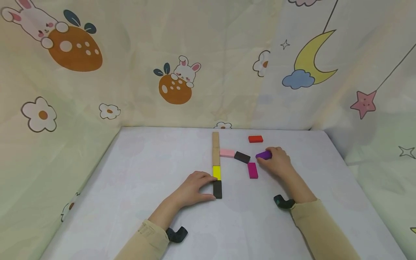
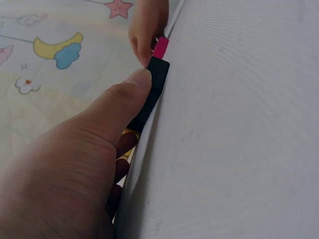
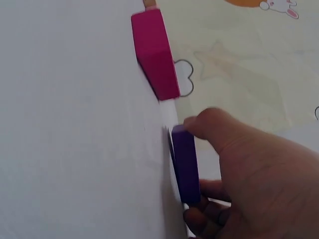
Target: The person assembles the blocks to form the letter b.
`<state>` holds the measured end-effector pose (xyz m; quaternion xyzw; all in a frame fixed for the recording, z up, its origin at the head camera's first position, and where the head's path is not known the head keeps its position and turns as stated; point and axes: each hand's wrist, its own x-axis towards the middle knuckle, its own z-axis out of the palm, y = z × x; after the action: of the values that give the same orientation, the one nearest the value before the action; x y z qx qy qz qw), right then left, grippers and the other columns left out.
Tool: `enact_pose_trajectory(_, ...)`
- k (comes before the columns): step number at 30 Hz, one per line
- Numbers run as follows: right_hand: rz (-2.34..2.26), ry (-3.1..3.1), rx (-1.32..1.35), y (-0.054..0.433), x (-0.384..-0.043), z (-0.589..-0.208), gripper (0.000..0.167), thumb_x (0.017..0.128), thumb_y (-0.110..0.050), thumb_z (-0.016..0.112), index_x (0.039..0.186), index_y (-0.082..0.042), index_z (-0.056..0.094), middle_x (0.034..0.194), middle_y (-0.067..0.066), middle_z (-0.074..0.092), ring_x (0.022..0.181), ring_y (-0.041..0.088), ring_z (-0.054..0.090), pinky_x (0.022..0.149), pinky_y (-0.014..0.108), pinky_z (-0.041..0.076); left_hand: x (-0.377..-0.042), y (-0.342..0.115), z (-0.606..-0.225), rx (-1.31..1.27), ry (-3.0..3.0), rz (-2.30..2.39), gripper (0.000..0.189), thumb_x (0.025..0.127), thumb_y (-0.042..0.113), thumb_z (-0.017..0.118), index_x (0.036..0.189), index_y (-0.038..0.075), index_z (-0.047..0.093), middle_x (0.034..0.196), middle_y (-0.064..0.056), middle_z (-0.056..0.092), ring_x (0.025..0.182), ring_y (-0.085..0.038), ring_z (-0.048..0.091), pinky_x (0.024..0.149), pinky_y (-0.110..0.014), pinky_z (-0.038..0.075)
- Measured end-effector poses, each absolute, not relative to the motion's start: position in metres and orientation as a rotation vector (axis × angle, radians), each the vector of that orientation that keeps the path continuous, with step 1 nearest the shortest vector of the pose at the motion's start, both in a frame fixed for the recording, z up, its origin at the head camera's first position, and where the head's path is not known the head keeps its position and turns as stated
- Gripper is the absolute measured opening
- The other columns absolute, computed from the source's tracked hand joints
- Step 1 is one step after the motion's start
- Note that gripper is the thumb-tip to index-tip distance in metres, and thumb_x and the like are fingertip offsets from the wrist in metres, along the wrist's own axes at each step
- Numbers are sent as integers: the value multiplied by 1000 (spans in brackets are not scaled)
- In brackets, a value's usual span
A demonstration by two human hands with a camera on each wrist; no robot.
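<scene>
My left hand [image 1: 194, 188] pinches a black block [image 1: 217, 189] end to end, thumb on its near end and fingertips at its far end. The left wrist view shows the thumb pressed to the end of that black block [image 2: 155, 79]. This block closes the near end of a straight row with a yellow block [image 1: 216, 172] and two plain wooden blocks [image 1: 216, 148]. On the right, my right hand [image 1: 277, 162] holds a purple block [image 1: 264, 155] between thumb and fingers. A magenta block [image 1: 252, 170] lies just left of that hand; in the right wrist view the purple block [image 3: 186, 164] appears tilted near the tabletop.
A pink block [image 1: 227, 153] sticks out rightward from the row, and a second black block [image 1: 242, 157] lies slanted at its end. Farther back is a red block [image 1: 255, 139]. Printed cloth walls [image 1: 136, 72] enclose the white table [image 1: 146, 155].
</scene>
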<state>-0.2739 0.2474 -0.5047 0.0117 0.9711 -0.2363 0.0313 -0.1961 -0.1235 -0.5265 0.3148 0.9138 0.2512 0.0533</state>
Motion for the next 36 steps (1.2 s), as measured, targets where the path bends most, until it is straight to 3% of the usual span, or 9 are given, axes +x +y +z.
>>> enact_pose_trajectory(10,-739,2932,-161,260,-271,-501,74,89,-42,68,146,-3,41,141,26,42,129,44,41,99,60,48,-196,-123,-526,953,2785,746,62,83,58,71,138,33,55,133,11,55,127,-11,46,113,-37,37)
enact_pose_trajectory(18,-758,2906,-107,264,-270,-499,80,86,-47,71,145,-3,40,142,25,42,131,43,39,102,61,45,-196,-123,-527,954,2782,749,62,83,57,71,138,33,55,132,11,55,127,-11,46,112,-36,37)
enact_pose_trajectory(28,-787,2936,-89,266,-267,-499,71,87,-43,71,137,0,46,133,23,49,123,40,44,100,58,46,-198,-123,-526,971,2787,742,62,84,58,71,138,32,55,132,11,55,127,-12,46,112,-36,37)
enact_pose_trajectory(36,-809,2934,-75,265,-264,-496,70,88,-42,69,138,0,45,137,24,46,124,40,43,101,59,46,-197,-123,-526,962,2784,752,62,84,57,71,138,32,55,132,11,55,127,-12,46,112,-36,37)
